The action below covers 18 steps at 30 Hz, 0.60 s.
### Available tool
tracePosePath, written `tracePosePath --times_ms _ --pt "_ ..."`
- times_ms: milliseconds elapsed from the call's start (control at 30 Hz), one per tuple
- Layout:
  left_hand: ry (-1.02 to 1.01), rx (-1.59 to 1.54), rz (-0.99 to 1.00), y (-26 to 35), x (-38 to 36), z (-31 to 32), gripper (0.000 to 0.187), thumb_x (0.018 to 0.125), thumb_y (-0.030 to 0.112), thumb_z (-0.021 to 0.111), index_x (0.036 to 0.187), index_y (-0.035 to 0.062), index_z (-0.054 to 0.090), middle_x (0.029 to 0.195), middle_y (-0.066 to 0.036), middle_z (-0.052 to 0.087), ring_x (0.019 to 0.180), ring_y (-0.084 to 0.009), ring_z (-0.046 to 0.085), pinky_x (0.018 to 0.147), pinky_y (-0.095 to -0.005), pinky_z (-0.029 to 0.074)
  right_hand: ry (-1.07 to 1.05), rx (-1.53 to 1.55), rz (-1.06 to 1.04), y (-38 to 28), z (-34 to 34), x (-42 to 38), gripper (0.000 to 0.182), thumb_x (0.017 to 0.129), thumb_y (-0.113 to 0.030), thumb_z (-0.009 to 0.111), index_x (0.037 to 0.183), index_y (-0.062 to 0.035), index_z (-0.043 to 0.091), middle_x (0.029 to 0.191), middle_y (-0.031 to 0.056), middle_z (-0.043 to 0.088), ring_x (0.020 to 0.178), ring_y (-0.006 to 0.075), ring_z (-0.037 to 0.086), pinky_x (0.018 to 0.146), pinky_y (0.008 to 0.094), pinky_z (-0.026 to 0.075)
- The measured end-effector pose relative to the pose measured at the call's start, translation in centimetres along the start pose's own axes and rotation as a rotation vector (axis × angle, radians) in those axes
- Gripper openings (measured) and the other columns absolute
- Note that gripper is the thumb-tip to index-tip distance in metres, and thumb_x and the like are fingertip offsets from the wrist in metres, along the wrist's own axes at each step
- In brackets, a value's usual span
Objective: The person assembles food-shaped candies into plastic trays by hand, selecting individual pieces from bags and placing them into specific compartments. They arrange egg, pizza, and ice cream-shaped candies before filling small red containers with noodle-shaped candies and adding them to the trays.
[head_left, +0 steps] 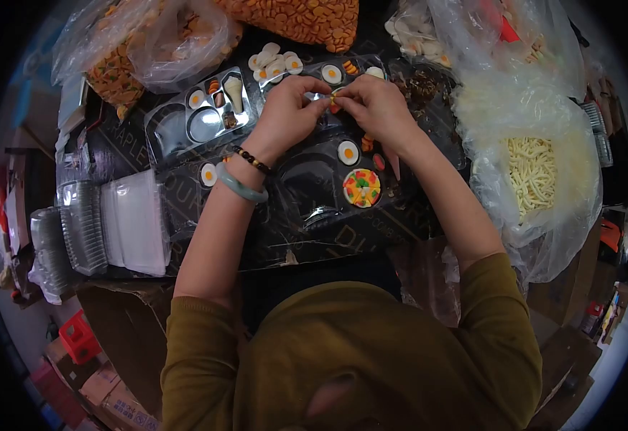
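My left hand and my right hand meet over a clear compartment tray at the back, fingertips pinched together around a small red-and-yellow piece. Its kind is mostly hidden by the fingers. Beside my right fingertips, the same tray holds a toy fried egg. Below my hands, another clear tray carries a toy fried egg and a round toy pizza. To the left, a third tray holds a toy ice cream cone and a toy fried egg.
White toy eggs lie in a pile behind my left hand. Bags of orange pieces stand at the back. On the right is a plastic bag of pale noodle-like strips. Stacked clear packaging sits at the left edge.
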State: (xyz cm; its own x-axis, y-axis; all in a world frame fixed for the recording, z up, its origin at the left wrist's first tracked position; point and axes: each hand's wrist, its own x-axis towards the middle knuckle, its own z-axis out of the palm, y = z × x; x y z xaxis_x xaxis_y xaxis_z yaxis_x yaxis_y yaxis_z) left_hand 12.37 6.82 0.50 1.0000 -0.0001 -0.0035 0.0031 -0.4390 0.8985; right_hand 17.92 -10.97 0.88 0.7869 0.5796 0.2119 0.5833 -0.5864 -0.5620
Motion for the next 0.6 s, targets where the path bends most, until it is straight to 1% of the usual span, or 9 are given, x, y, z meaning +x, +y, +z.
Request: tracePosePath --times_ms 100,133,233,333,367,433,533,567,600 --pt "0.093 0.188 0.114 -0.2 0.0 1.0 0.013 0.078 0.012 0.072 0.087 0.0025 0.070 0.087 -0.012 0.059 0.074 -0.0243 0.060 0.065 -0.0332 0.048 0.152 0.034 -0.037 1.2 -1.3 -0.2 0.016 0.078 -0.021 0.070 0.087 -0.0088 0.072 0.083 0.0089 0.065 0.084 0.0291 0.062 0.074 0.0405 0.048" --pt "0.106 0.211 0.153 -0.5 0.1 1.3 0.013 0.076 0.012 0.073 0.085 0.0021 0.070 0.084 -0.012 0.057 0.071 -0.0270 0.058 0.065 -0.0370 0.048 0.117 0.062 0.001 1.3 -2.3 -0.3 0.016 0.077 -0.022 0.070 0.085 -0.0088 0.073 0.081 0.0086 0.064 0.084 0.0285 0.062 0.074 0.0409 0.048" --pt "0.134 0.248 0.191 -1.0 0.4 2.0 0.012 0.076 0.011 0.073 0.084 0.0019 0.070 0.085 -0.013 0.057 0.072 -0.0280 0.058 0.065 -0.0371 0.048 -0.006 -0.050 -0.014 2.5 -2.9 -1.0 0.016 0.076 -0.024 0.072 0.082 -0.0095 0.073 0.080 0.0073 0.064 0.082 0.0280 0.062 0.071 0.0410 0.047" --pt "0.123 0.285 0.130 -0.7 0.6 2.3 0.010 0.076 0.009 0.071 0.082 0.0014 0.069 0.085 -0.014 0.057 0.074 -0.0294 0.059 0.066 -0.0378 0.048 0.037 -0.166 -0.170 2.3 -2.5 -1.3 0.014 0.073 -0.024 0.073 0.079 -0.0106 0.073 0.078 0.0062 0.062 0.080 0.0275 0.061 0.069 0.0409 0.046" --pt "0.129 0.255 0.123 -0.5 0.6 2.4 0.009 0.076 0.009 0.070 0.081 0.0012 0.068 0.084 -0.014 0.057 0.075 -0.0298 0.059 0.066 -0.0380 0.049 0.021 -0.212 -0.153 2.2 -2.3 -1.2 0.014 0.072 -0.025 0.074 0.078 -0.0118 0.073 0.079 0.0044 0.061 0.082 0.0252 0.061 0.071 0.0397 0.044" --pt "0.146 0.199 0.110 -0.1 0.7 2.4 0.008 0.077 0.007 0.069 0.080 0.0007 0.068 0.084 -0.015 0.056 0.076 -0.0306 0.059 0.067 -0.0385 0.049 0.070 -0.243 -0.243 2.0 -1.9 -1.1 0.014 0.072 -0.025 0.074 0.076 -0.0116 0.072 0.080 0.0034 0.061 0.083 0.0236 0.060 0.074 0.0396 0.043" --pt "0.127 0.333 0.153 0.1 0.6 2.3 0.008 0.077 0.007 0.067 0.082 0.0009 0.069 0.085 -0.016 0.056 0.078 -0.0321 0.060 0.069 -0.0393 0.049 0.088 -0.315 -0.334 1.9 -1.8 -1.2 0.014 0.073 -0.025 0.074 0.075 -0.0116 0.071 0.082 0.0022 0.060 0.082 0.0223 0.058 0.075 0.0367 0.040" --pt "0.137 0.361 0.188 -0.1 0.7 2.3 0.009 0.077 0.006 0.067 0.084 0.0011 0.070 0.085 -0.015 0.057 0.077 -0.0307 0.060 0.067 -0.0384 0.049 0.086 -0.347 -0.355 1.9 -1.9 -1.3 0.014 0.074 -0.025 0.075 0.075 -0.0117 0.070 0.082 0.0019 0.059 0.081 0.0220 0.058 0.075 0.0352 0.039" --pt "0.145 0.388 0.221 -0.2 0.7 2.4 0.010 0.077 0.006 0.067 0.085 0.0013 0.070 0.085 -0.014 0.057 0.076 -0.0292 0.060 0.066 -0.0375 0.049 0.077 -0.371 -0.339 1.6 -2.1 -1.4 0.015 0.074 -0.026 0.073 0.075 -0.0109 0.070 0.082 0.0020 0.060 0.083 0.0219 0.058 0.075 0.0369 0.040"
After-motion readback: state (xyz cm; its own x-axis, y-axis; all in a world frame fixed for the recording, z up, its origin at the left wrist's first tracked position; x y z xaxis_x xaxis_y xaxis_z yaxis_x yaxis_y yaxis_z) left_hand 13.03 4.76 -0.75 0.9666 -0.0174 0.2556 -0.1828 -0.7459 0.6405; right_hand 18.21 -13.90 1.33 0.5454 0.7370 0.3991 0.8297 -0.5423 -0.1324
